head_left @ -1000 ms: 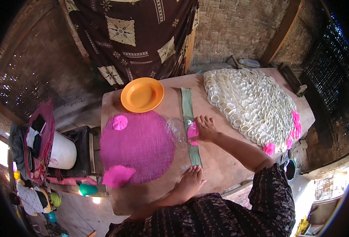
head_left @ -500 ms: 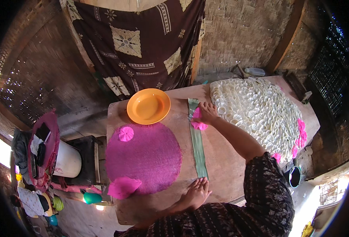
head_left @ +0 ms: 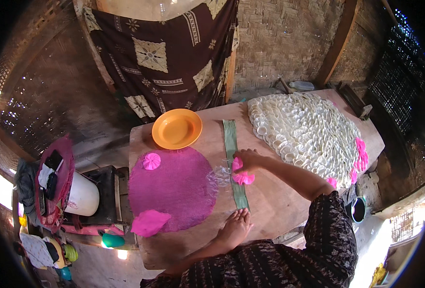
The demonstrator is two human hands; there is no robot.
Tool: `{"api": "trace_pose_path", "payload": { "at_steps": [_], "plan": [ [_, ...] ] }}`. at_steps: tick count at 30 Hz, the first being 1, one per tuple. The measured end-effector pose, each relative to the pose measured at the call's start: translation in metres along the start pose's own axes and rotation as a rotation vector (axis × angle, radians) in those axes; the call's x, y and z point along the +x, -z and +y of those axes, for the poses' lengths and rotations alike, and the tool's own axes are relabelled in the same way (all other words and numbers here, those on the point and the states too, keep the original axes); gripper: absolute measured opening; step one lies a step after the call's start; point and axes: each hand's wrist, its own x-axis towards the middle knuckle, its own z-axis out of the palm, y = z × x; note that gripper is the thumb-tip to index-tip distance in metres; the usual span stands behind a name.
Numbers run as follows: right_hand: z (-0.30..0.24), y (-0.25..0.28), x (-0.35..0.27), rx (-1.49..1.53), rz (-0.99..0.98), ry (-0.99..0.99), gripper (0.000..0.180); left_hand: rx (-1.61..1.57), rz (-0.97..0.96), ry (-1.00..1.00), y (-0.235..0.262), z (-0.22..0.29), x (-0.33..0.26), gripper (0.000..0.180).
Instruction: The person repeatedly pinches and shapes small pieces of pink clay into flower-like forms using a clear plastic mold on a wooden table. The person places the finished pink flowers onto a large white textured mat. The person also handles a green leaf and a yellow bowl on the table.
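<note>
My right hand (head_left: 249, 160) presses a crumpled pink cloth-like piece (head_left: 242, 178) against a long green leaf strip (head_left: 241, 194) that lies across the wooden table. The fingers curl over the pink piece and partly hide it. At the strip's near end, my left hand (head_left: 235, 229) rests flat, fingertips touching or almost touching the strip. Just left of the right hand, a clear shiny patch (head_left: 218, 176), like splashed water or thin film, shows over the table and the edge of a round magenta woven mat (head_left: 178, 192). A pleated pink disc (head_left: 152, 161) and a pink flat piece (head_left: 150, 223) lie on the mat.
An orange plate (head_left: 177, 128) stands beyond the mat. To the right spreads a large heap of small white cup-shaped pieces (head_left: 303, 129), with pink ones (head_left: 361, 153) at its edge. A patterned brown cloth (head_left: 169, 57) hangs behind the table (head_left: 265, 216). A white bucket (head_left: 82, 194) stands left.
My right hand has slid the pink piece nearer to me along the green strip. The clear shiny patch has appeared beside it. My left hand stays by the strip's near end.
</note>
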Motion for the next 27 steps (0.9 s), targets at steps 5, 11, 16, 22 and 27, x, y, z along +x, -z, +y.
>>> {"api": "trace_pose_path", "payload": {
  "at_steps": [5,11,16,22,27],
  "plan": [
    [0.000,-0.014,-0.016,-0.152,0.197,0.080,0.076,-0.030,-0.048,0.014,0.002,0.000,0.001,0.052],
    [0.009,-0.005,0.010,-0.234,0.235,0.059,0.079,-0.008,-0.010,-0.031,0.004,-0.003,0.003,0.049],
    [0.023,0.020,0.049,-0.294,0.269,0.026,0.075,-0.012,0.065,-0.048,-0.002,-0.006,0.004,0.047],
    [0.047,0.040,0.098,-0.281,0.331,-0.092,0.078,0.042,0.105,-0.064,-0.012,-0.008,0.001,0.047],
    [0.037,0.052,0.111,-0.377,0.382,-0.187,0.082,0.025,0.010,-0.070,0.006,-0.008,0.011,0.050]
  ]
}}
